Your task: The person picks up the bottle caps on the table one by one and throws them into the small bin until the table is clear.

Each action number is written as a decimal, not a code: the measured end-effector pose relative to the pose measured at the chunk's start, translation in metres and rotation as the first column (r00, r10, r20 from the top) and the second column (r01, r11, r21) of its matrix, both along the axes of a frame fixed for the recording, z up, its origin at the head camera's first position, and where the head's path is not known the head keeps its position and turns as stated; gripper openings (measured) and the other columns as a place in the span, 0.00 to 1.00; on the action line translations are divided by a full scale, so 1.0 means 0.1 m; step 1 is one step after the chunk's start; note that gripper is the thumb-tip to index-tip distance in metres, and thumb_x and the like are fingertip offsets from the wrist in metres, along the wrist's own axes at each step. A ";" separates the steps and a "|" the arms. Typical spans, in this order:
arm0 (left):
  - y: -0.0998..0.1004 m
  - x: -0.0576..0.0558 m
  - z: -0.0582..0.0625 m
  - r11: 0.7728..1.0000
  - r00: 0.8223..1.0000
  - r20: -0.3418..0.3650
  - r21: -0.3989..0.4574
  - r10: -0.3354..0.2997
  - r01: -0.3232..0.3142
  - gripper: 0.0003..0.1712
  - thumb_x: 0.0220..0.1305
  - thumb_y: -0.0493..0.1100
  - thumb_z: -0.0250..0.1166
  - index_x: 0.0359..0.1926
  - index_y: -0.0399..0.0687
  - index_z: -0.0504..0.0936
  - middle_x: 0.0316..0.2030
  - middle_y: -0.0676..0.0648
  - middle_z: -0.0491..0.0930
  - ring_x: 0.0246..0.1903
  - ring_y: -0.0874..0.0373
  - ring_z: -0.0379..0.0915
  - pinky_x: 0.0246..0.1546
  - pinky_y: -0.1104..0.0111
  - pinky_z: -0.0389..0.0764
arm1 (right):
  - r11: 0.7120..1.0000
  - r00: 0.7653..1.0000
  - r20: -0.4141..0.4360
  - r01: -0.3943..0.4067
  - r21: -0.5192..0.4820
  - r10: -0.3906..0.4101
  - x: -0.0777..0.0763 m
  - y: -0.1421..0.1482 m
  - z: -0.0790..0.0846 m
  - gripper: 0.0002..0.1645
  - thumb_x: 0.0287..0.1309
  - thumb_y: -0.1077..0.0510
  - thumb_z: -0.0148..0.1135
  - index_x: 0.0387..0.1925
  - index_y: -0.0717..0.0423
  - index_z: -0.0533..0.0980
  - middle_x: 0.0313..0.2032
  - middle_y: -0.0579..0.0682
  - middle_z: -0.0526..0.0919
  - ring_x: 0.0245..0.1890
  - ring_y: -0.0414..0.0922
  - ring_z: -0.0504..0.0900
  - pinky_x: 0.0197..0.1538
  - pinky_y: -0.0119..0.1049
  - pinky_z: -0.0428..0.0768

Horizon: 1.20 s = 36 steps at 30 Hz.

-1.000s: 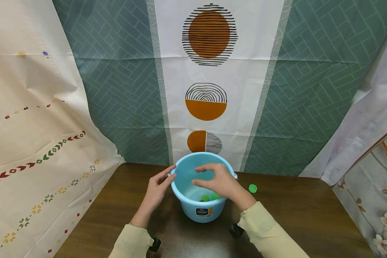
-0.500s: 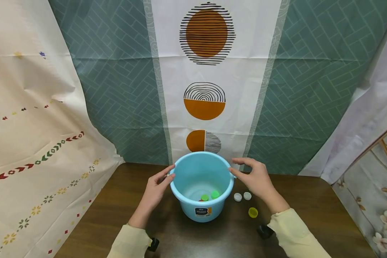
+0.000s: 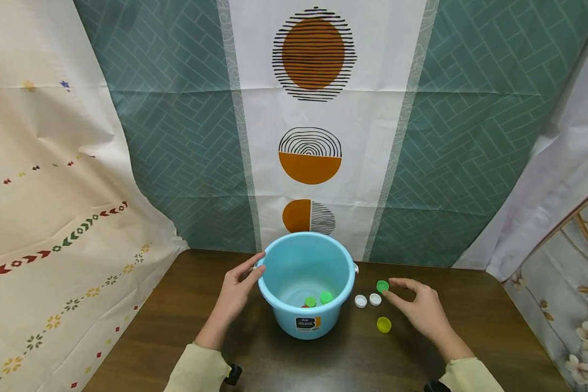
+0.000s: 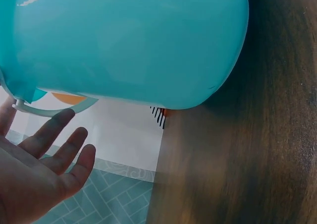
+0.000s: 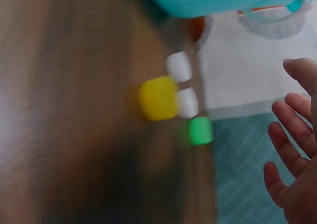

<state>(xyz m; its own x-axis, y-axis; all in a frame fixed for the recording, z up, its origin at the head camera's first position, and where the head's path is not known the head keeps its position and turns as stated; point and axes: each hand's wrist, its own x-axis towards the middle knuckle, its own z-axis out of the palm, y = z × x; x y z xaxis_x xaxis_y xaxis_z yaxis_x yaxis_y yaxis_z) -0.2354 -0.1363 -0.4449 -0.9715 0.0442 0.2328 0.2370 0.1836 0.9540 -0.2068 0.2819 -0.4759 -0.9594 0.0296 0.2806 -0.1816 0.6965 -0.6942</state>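
A light blue bucket (image 3: 307, 324) stands upright on the table. My left hand (image 3: 236, 288) holds its rim at the left side between thumb and index finger; in the left wrist view the other fingers (image 4: 64, 149) spread loosely below the bucket's handle (image 4: 54, 112). Inside the bucket lie two green caps (image 3: 325, 297) and something red, mostly hidden by the front wall. My right hand (image 3: 423, 310) is over the table, thumb and index finger apart close to a green cap (image 3: 382, 286). In the right wrist view its relaxed fingers hold nothing.
Two white caps (image 3: 374, 299) lie between the bucket and the green cap. A yellow cap (image 3: 384, 325) is nearer the front. The brown wooden table (image 3: 284, 370) ends at patterned cloths (image 3: 451, 163) behind and at both sides.
My right hand has moved from above the bucket's opening, past its right rim, down to the green cap on the table. The left hand has stayed at the rim.
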 end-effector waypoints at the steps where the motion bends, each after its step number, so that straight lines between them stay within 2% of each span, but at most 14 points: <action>1: 0.00 0.01 0.02 1.000 1.000 0.001 0.003 -0.006 0.006 0.22 0.61 0.55 0.61 0.57 0.63 0.76 0.56 0.54 0.77 0.54 0.58 0.74 0.56 0.56 0.74 | 1.000 1.000 0.009 -0.004 0.011 0.004 0.02 0.02 -0.06 0.31 0.48 0.33 0.64 0.51 0.45 0.78 0.48 0.47 0.83 0.54 0.51 0.77 0.53 0.55 0.72; 4: 0.02 0.09 0.14 1.000 1.000 0.009 0.002 -0.018 0.018 0.23 0.62 0.52 0.61 0.59 0.56 0.76 0.57 0.50 0.77 0.54 0.58 0.75 0.55 0.58 0.75 | 0.999 0.998 0.059 -0.014 0.036 0.011 0.06 0.05 -0.22 0.33 0.47 0.33 0.65 0.51 0.47 0.78 0.49 0.47 0.83 0.55 0.52 0.77 0.54 0.57 0.72; 8: 0.03 0.15 0.24 1.000 1.000 0.002 -0.016 -0.027 0.027 0.24 0.64 0.50 0.61 0.60 0.51 0.75 0.57 0.47 0.77 0.53 0.59 0.75 0.54 0.59 0.75 | 0.997 0.990 0.139 -0.045 0.059 0.036 0.10 0.06 -0.34 0.37 0.45 0.32 0.66 0.53 0.48 0.77 0.52 0.46 0.81 0.58 0.53 0.75 0.56 0.56 0.72; 12: 0.04 0.16 0.25 0.999 1.000 -0.002 -0.014 -0.029 0.029 0.24 0.64 0.50 0.61 0.60 0.51 0.75 0.56 0.46 0.77 0.52 0.59 0.75 0.54 0.60 0.75 | 0.994 0.983 0.171 -0.081 0.068 0.068 0.11 0.06 -0.43 0.40 0.41 0.32 0.68 0.53 0.50 0.77 0.52 0.47 0.81 0.58 0.53 0.74 0.57 0.55 0.71; 16: 0.03 0.13 0.20 0.999 0.998 -0.033 -0.012 -0.045 0.044 0.23 0.64 0.48 0.60 0.60 0.52 0.75 0.56 0.44 0.77 0.50 0.60 0.76 0.50 0.62 0.77 | 0.992 0.978 0.193 -0.098 0.078 0.081 0.10 0.06 -0.50 0.42 0.37 0.33 0.71 0.53 0.50 0.77 0.51 0.46 0.81 0.57 0.51 0.75 0.58 0.54 0.71; 23: 0.05 0.16 0.25 0.999 0.999 0.012 -0.010 -0.031 0.031 0.24 0.64 0.50 0.61 0.60 0.52 0.75 0.57 0.49 0.76 0.54 0.60 0.74 0.55 0.61 0.75 | 0.990 0.973 0.215 -0.102 0.099 0.079 0.08 0.02 -0.56 0.41 0.32 0.34 0.74 0.50 0.49 0.78 0.48 0.44 0.82 0.47 0.42 0.78 0.51 0.44 0.77; 29: 0.02 0.09 0.15 0.999 1.000 -0.002 0.013 -0.031 0.031 0.24 0.63 0.51 0.61 0.59 0.55 0.75 0.57 0.49 0.77 0.53 0.58 0.75 0.55 0.59 0.75 | 0.986 0.976 0.214 -0.083 0.143 0.051 0.07 0.01 -0.57 0.39 0.31 0.34 0.75 0.48 0.46 0.80 0.45 0.42 0.82 0.45 0.40 0.78 0.49 0.43 0.77; 36: 0.01 0.00 -0.02 1.000 1.000 -0.024 0.000 0.012 -0.012 0.22 0.62 0.55 0.60 0.57 0.64 0.76 0.56 0.55 0.77 0.52 0.60 0.76 0.54 0.62 0.76 | 0.978 0.977 0.209 -0.071 0.197 0.029 0.07 0.00 -0.59 0.34 0.31 0.33 0.74 0.44 0.43 0.81 0.41 0.40 0.82 0.43 0.39 0.77 0.48 0.45 0.76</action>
<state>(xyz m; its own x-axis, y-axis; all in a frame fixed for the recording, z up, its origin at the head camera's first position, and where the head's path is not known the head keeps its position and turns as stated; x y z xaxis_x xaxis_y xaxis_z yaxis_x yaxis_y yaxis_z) -0.2353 -0.1358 -0.4473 -0.9661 0.0323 0.2560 0.2574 0.1866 0.9481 -0.1998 0.2822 -0.5344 -0.9956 -0.0571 0.0741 -0.0891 0.8198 -0.5657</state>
